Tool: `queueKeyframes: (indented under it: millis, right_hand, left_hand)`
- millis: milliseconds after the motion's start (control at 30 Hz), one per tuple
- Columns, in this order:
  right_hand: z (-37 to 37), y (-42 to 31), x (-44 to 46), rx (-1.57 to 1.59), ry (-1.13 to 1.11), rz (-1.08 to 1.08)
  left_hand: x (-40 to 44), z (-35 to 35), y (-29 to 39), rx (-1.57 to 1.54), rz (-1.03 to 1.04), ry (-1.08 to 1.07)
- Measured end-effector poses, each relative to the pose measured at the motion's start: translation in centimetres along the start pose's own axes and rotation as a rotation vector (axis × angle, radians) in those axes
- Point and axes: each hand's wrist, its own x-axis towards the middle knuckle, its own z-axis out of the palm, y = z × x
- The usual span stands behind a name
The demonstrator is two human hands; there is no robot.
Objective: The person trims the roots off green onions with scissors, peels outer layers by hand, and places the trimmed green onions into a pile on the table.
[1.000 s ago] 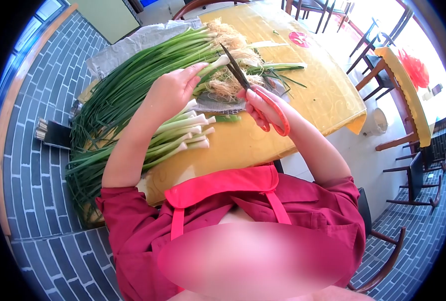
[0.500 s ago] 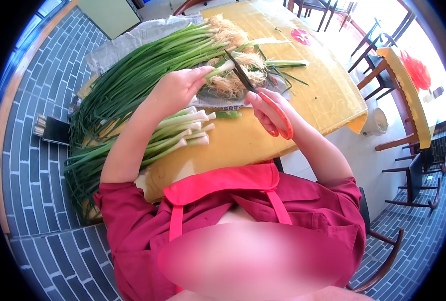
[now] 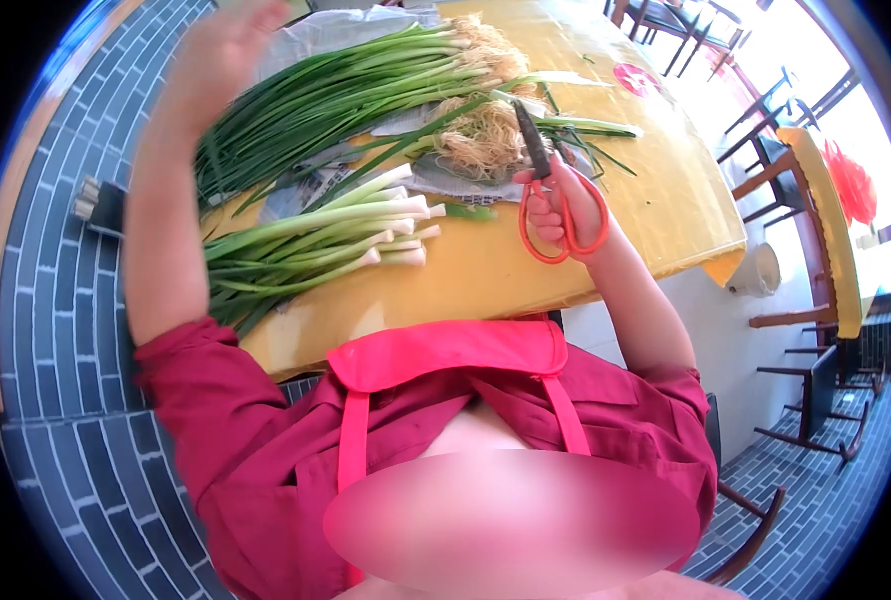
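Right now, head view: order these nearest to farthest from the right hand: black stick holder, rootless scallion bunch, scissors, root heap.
From the right hand:
1. Scissors: held in it.
2. Root heap: just left and beyond.
3. Rootless scallion bunch: farther left, on the near side.
4. Black stick holder: far left, past the scallions.
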Motion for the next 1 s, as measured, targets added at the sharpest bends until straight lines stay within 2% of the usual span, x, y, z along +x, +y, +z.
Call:
queueKeyframes:
  millis: [33, 67, 133, 300, 367, 400, 467, 533, 600, 667, 800, 900, 1000]
  right_hand:
    - [-0.7, 0.3, 0.2, 0.029, -0.06, -0.02]
    - [-0.8, 0.3, 0.2, 0.021, -0.088, -0.026]
    - [-0.9, 0.4, 0.0, 0.011, -0.142, -0.043]
    - [-0.4, 0.4, -0.4, -0.065, -0.132, -0.02]
    - [-0.3, 0.5, -0.4, -0.051, -0.108, -0.028]
    - [-0.4, 0.7, -0.4, -0.042, -0.095, -0.033]
    - [-0.7, 0.7, -0.2, -0.02, -0.102, -0.027]
    - [-0.6, 0.8, -0.4, -0.033, -0.099, -0.051]
    - [-0.5, 0.8, -0.4, -0.015, -0.079, -0.039]
    - [-0.4, 0.7, -0.5, -0.029, -0.059, -0.043]
    - [-0.4, 0.6, -0.4, -0.049, -0.062, -0.031]
    - [-0.2, 0.8, -0.4, -0.053, -0.038, -0.018]
    - [-0.4, 0.7, -0.4, -0.07, -0.078, -0.011]
  left_hand:
    - [0.4, -2.2, -1.0, 0.032, 0.034, 0.109]
    - [0.1, -3.8, 0.8, 0.281, 0.216, 0.32]
    - [-0.9, -5.4, 2.5, 0.483, 0.384, 0.454]
    - [-4.4, -8.6, -1.7, 0.24, 0.233, 0.101]
    - [-7.0, -5.7, 1.8, 0.217, 0.161, -0.101]
    - [-8.3, -4.1, 2.4, 0.155, 0.041, -0.269]
    - [-11.2, 0.7, 3.0, -0.001, 0.01, -0.32]
    - [-14.0, 6.2, 1.7, -0.1, 0.207, -0.152]
    - [-15.9, 9.1, 2.0, -0.071, 0.205, -0.148]
    - [-16.6, 9.4, 2.4, -0.058, 0.177, -0.12]
    - [-15.3, 7.9, 2.0, -0.116, 0.175, -0.303]
    - [-12.1, 6.1, 1.1, -0.091, 0.234, -0.48]
    - [-6.6, 6.8, 0.8, -0.222, 0.268, -0.567]
